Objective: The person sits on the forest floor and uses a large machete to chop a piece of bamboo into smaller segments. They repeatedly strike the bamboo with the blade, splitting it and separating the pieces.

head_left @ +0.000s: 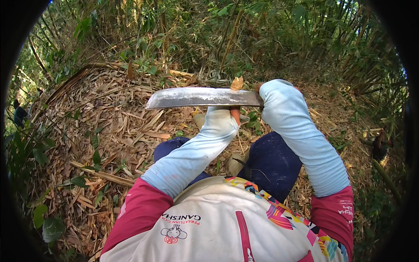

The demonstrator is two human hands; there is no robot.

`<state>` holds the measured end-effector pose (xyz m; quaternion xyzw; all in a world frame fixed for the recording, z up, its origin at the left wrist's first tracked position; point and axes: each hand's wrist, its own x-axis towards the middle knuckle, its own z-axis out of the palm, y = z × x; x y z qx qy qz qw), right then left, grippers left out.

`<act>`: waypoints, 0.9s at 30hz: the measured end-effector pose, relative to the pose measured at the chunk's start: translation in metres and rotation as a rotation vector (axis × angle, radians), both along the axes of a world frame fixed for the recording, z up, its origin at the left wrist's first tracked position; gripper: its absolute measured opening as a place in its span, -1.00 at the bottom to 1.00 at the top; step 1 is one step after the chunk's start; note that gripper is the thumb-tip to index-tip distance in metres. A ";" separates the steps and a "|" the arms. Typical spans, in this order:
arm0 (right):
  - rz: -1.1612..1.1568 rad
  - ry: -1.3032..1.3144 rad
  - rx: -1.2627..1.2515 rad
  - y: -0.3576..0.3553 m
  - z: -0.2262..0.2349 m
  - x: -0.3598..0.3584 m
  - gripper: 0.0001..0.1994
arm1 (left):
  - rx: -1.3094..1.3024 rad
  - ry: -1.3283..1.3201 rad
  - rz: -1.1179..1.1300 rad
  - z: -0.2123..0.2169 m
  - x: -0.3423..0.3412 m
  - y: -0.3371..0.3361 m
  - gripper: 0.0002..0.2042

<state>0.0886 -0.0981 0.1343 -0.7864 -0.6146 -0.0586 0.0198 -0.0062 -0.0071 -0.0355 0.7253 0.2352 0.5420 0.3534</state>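
Observation:
A machete (196, 97) with a long, worn grey blade lies across the view in front of me, its broad tip toward the left. At its right end my right hand (258, 87) is closed on the handle; the pale blue sleeve hides most of that hand and the handle. My left hand (235, 114) is just below the blade and partly behind it, so its fingers do not show. Right above the blade, in line with my left hand, a yellow-brown piece like a dry leaf (237, 83) sticks up. What bears it is hidden.
Dry bamboo leaves (118, 113) cover the ground around my bent knees (273, 163). A split bamboo strip (104, 174) lies at the left, near green leafy plants (53, 229). Dense bamboo growth (279, 39) stands ahead. A dark, unclear shape (382, 144) is at the far right.

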 end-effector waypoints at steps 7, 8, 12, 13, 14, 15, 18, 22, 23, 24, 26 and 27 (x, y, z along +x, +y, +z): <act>-0.250 -0.046 -0.293 0.040 0.005 0.000 -0.75 | -0.139 -0.088 0.045 -0.006 0.010 0.015 -0.69; -0.174 -0.080 -0.214 0.040 0.006 -0.008 -0.75 | -0.166 -0.050 0.062 -0.012 0.007 0.021 -0.68; -0.157 -0.039 -0.239 0.064 -0.026 0.014 -0.82 | -0.380 -0.272 0.027 -0.029 0.022 0.047 -0.73; -0.140 -0.029 -0.222 0.067 -0.035 0.021 -0.79 | -0.254 -0.134 0.149 -0.011 0.016 0.040 -0.76; -0.122 -0.020 -0.204 0.068 -0.043 0.027 -0.75 | -0.124 0.003 0.268 -0.002 0.012 0.036 -0.77; -0.093 -0.016 -0.181 0.072 -0.044 0.028 -0.70 | -0.107 -0.052 0.256 -0.013 0.014 0.048 -0.78; -0.013 0.000 -0.149 0.090 -0.050 0.026 -0.67 | -0.154 -0.169 0.209 -0.023 0.011 0.066 -0.79; -0.291 0.144 -0.428 0.108 -0.030 0.013 -0.67 | 0.000 -0.082 0.136 0.010 -0.011 0.042 -0.80; -0.423 0.196 -0.536 0.117 -0.024 0.013 -0.66 | -0.080 -0.188 -0.016 0.015 -0.016 0.039 -0.80; -0.525 0.236 -0.635 0.122 -0.019 0.010 -0.64 | -0.166 -0.294 -0.165 0.018 -0.022 0.034 -0.81; -0.547 0.206 -0.616 0.118 -0.022 0.010 -0.63 | -0.281 -0.382 -0.252 0.004 -0.025 0.031 -0.74; -0.637 0.236 -0.636 0.123 -0.028 0.012 -0.63 | -0.295 -0.392 -0.259 0.001 -0.025 0.030 -0.70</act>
